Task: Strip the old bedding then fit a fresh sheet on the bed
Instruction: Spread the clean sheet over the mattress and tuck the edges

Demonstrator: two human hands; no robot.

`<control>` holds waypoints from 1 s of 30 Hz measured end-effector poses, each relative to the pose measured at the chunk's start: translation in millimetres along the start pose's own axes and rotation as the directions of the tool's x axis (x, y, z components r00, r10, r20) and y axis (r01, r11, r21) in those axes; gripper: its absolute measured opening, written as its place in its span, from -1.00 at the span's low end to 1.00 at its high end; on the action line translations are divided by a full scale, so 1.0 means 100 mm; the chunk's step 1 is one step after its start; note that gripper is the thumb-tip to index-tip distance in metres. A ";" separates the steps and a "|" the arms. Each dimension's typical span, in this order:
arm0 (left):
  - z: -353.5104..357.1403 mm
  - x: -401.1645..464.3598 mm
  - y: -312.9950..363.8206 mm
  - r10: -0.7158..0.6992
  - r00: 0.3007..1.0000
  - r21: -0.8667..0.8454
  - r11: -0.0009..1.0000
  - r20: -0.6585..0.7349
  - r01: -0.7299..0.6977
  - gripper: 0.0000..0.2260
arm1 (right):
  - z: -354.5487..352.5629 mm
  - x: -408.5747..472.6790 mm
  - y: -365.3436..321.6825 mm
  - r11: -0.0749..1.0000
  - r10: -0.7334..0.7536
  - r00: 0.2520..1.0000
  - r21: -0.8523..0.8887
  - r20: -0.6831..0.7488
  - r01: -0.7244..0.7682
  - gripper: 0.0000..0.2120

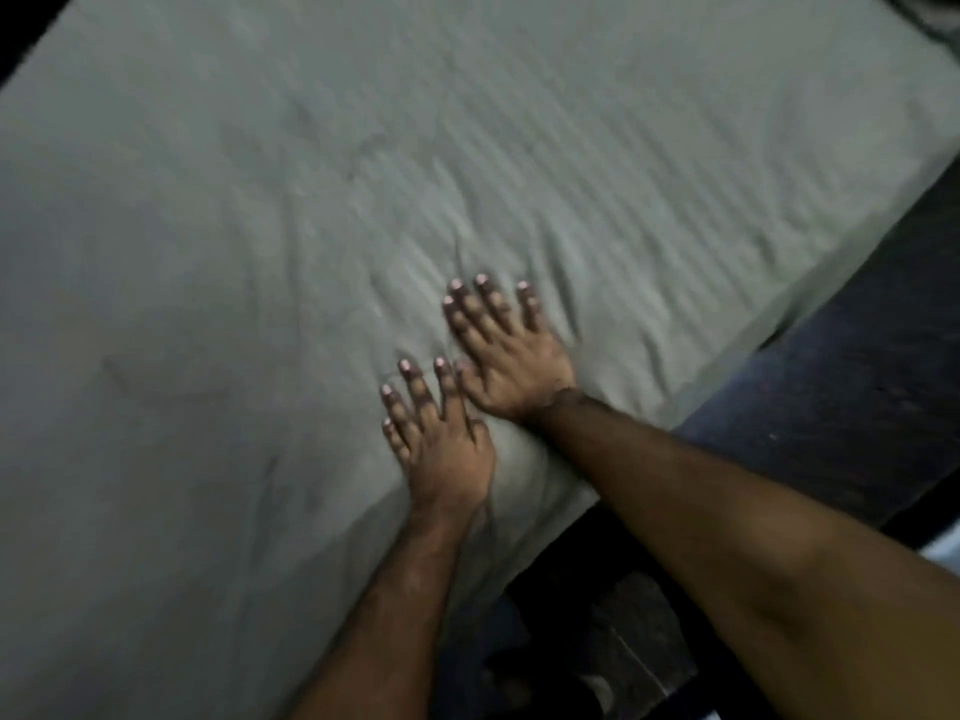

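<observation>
A grey-green sheet (pixel 322 210) covers the whole bed top, with soft creases and faint stripes near the middle. My left hand (pixel 441 439) lies flat on the sheet close to the bed's near edge, fingers straight and spread. My right hand (pixel 506 350) presses flat on the sheet just beyond it, fingers spread too. The two hands nearly touch, the right thumb beside the left forefinger. Neither hand holds any cloth.
The bed's edge runs diagonally from lower middle to upper right. Beside it lies a dark blue surface (pixel 841 387), and a dark floor area (pixel 587 641) with dim shapes sits below. A dark object (pixel 930 13) shows at the top right corner.
</observation>
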State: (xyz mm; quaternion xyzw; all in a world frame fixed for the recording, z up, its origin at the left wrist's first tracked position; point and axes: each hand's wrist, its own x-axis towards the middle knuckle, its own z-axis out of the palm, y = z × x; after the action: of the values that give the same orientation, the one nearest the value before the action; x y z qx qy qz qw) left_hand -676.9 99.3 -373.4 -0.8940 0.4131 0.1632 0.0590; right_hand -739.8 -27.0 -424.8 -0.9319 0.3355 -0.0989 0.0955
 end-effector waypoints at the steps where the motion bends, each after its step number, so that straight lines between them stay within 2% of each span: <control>1: -0.05 -0.04 0.12 0.013 0.999 -0.015 1.000 0.036 -0.013 -0.24 | -0.07 -0.03 -0.01 0.999 -0.026 1.000 0.046 -0.011 0.026 -0.41; 4: -0.14 -0.07 0.50 0.107 0.981 -0.084 0.992 0.165 -0.094 -0.21 | -0.30 -0.28 0.40 0.991 -0.082 0.996 0.107 -0.019 0.083 -0.50; 7: -0.21 -0.01 1.11 0.268 0.943 -0.199 0.953 0.195 -0.230 -0.28 | -0.63 -0.70 1.21 0.997 -0.011 1.000 0.072 0.011 0.010 -0.45; 11: -0.39 -0.02 2.22 0.349 0.889 -0.181 0.934 0.296 -0.307 -0.18 | -1.04 -1.13 2.34 0.973 0.228 0.972 -0.033 0.049 -0.227 -0.40; 15: -0.46 0.11 2.90 0.437 0.810 -0.108 0.896 0.391 -0.432 -0.26 | -1.32 -1.38 3.13 0.903 0.420 0.887 0.013 0.191 -0.430 -0.36; 19: -0.45 0.22 3.38 0.506 0.787 -0.159 0.861 0.352 -0.482 -0.36 | -1.44 -1.41 3.44 0.907 0.336 0.907 0.174 0.253 -0.384 -0.37; 21: -0.41 0.27 3.57 0.570 0.753 -0.082 0.812 0.330 -0.578 -0.34 | -1.48 -1.39 3.51 0.888 0.364 0.906 0.211 0.216 -0.408 -0.41; 22: -0.38 0.31 3.63 0.594 0.742 -0.034 0.787 0.311 -0.616 -0.32 | -1.49 -1.38 3.53 0.840 0.445 0.877 0.254 0.183 -0.479 -0.45; 24: -0.38 0.37 3.75 0.600 0.759 0.009 0.783 0.251 -0.622 -0.34 | -1.52 -1.38 3.60 0.637 0.656 0.737 0.405 0.161 -0.656 -0.58; 26: -0.42 0.44 3.94 0.580 0.803 0.097 0.799 0.137 -0.594 -0.53 | -1.58 -1.37 3.72 0.441 0.797 0.588 0.529 0.141 -0.725 -0.71; 28: -0.48 0.54 4.17 0.533 0.838 0.168 0.821 0.113 -0.545 -0.66 | -1.61 -1.23 3.93 0.340 0.845 0.508 0.566 0.165 -0.751 -0.73; 30: -0.50 0.70 4.40 0.460 0.877 0.189 0.857 0.141 -0.480 -0.67 | -1.54 -1.02 4.25 0.250 0.843 0.473 0.593 0.257 -0.766 -0.66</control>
State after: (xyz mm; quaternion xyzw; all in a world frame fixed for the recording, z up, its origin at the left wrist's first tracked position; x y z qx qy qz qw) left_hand -956.1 -250.0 -337.7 -0.7458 0.6309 0.1668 0.1338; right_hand -1112.8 -299.6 -393.0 -0.5256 0.7116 -0.1961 0.4229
